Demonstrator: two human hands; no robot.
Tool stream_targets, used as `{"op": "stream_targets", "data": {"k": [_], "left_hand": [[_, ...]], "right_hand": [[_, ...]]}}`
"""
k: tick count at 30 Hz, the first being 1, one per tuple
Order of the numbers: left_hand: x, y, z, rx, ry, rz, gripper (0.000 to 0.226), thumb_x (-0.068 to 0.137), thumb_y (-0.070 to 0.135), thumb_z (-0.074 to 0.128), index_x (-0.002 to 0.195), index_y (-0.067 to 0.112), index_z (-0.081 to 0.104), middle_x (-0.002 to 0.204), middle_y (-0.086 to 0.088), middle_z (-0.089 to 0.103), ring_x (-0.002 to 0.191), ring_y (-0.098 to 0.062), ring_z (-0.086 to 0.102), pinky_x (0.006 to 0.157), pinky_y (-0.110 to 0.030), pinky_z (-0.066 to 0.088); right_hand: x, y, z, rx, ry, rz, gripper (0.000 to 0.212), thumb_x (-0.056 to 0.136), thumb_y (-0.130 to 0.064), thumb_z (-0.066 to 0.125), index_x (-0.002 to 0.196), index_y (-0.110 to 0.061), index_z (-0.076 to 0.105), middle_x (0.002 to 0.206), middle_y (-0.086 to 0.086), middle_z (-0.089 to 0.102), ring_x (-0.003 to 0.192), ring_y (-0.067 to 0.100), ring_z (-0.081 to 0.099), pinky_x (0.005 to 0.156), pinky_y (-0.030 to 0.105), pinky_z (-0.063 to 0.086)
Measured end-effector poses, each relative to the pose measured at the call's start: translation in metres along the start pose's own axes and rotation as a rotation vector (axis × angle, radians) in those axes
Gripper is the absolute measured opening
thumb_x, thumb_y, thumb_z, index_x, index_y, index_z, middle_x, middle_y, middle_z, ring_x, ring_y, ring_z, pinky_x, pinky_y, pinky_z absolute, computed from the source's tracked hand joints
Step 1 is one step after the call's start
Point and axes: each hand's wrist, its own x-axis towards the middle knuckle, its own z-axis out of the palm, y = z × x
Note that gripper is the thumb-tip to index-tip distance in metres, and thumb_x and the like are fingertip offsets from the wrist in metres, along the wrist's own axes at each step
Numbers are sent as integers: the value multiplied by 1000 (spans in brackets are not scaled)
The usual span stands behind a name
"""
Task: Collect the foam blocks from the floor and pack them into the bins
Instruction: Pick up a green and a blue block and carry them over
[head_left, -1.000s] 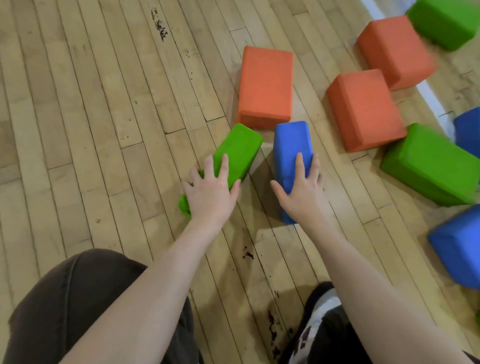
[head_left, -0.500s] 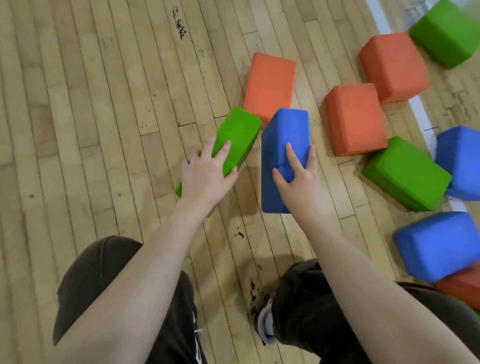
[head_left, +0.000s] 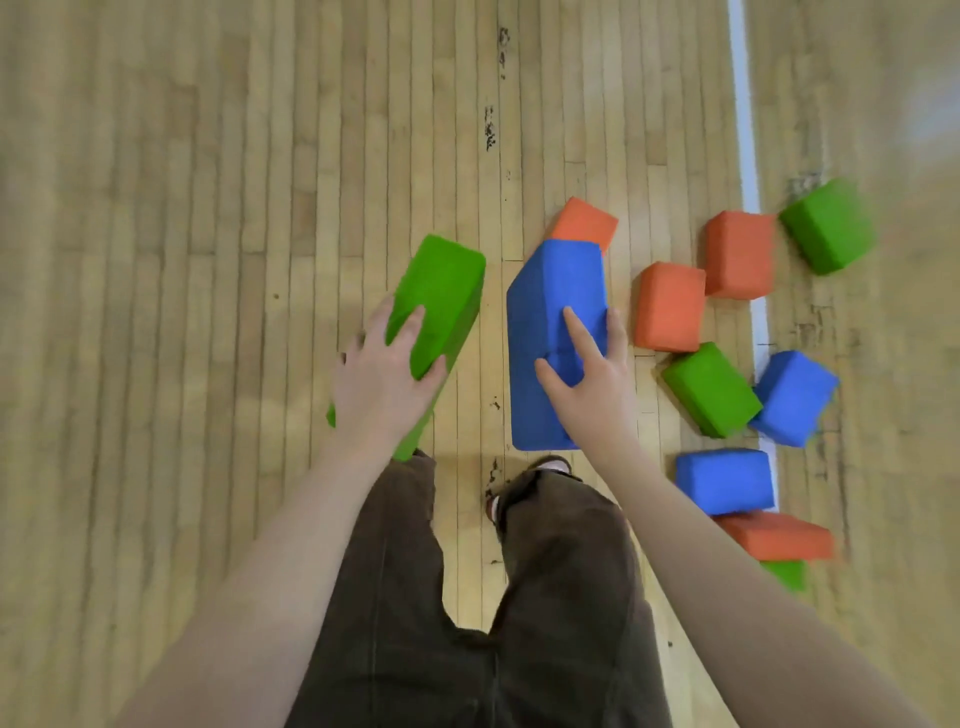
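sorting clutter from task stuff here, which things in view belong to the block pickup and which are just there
Part of the job:
- green foam block, gripped by the left hand
- blue foam block, gripped by the right hand
- loose orange, green and blue foam blocks on the floor, e.g.

Just there:
- wooden plank floor
- white floor line

No bins in view.

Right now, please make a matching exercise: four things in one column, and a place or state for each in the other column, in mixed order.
1. left hand
2. right hand
3. white line
4. brown trousers

a. worn on the legs
b. grips the blue block
c. painted on the floor
d. grips the green block

Pairs: 1-d, 2-b, 3-c, 4-a
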Motion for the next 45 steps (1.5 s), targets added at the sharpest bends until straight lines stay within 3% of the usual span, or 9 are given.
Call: {"op": "stream_targets", "data": {"k": [6,9,14,16,22,26,32,39,45], "left_hand": [[-100,-32,-72,-13,-16,-218,61,89,50,52,144,29,35,153,-5,24,124,-36,42,96,-46,40],[-138,-50,-78,16,-3,-347,61,90,53,48,145,31,32,155,-5,20,128,-36,38,97,-47,37],[-206,-57,-76,-42,141,-588,60,91,54,47,144,31,33,153,-7,25,127,-35,41,97,-46,38],[-241,-53,-68,-101,205,-704,60,91,53,47,144,31,34,152,-6,26,124,-34,43,95,-44,39],[-364,-18,-19,-271,331,-1098,58,89,54,49,142,35,35,153,-2,23,125,-32,41,99,-45,36],[-450,13,20,-389,450,-1408,58,88,53,51,142,33,38,153,-2,24,125,-33,41,98,-46,36],[-539,41,70,-555,480,-1792,57,89,52,51,141,34,38,154,0,22,124,-33,40,100,-47,35],[-614,-15,84,-600,476,-1947,58,90,54,46,143,35,33,154,-1,20,126,-32,38,101,-46,34],[-678,-131,51,-504,498,-1859,56,91,52,48,142,32,36,153,-4,22,127,-34,38,100,-49,36]], "right_hand": [[-64,-68,-18,-55,-204,-12,62,88,-46,54,143,-46,25,157,-9,0,139,23,23,93,40,43],[-85,-90,-6,-110,-300,-116,60,88,-46,53,143,-45,27,157,-9,2,133,24,34,85,41,49],[-107,-112,4,-201,-465,-363,60,89,-47,52,143,-46,25,157,-10,0,135,23,29,81,38,50],[-114,-117,8,-253,-528,-483,60,90,-46,53,143,-47,26,157,-10,0,134,23,30,78,34,47],[-165,-116,30,-350,-742,-801,61,89,-42,56,143,-43,28,157,-7,3,139,25,22,98,43,42],[-222,-124,47,-436,-885,-1000,63,87,-45,55,143,-45,26,157,-8,5,133,26,31,92,44,47],[-315,-141,79,-513,-1063,-1203,61,88,-43,55,142,-44,29,156,-9,7,134,22,31,85,38,45],[-411,-177,150,-590,-1156,-1314,61,87,-44,55,142,-44,29,157,-7,8,134,23,31,89,41,47],[-470,-225,216,-657,-1057,-1285,61,88,-45,52,143,-44,26,157,-4,5,126,26,42,84,42,51]]}}
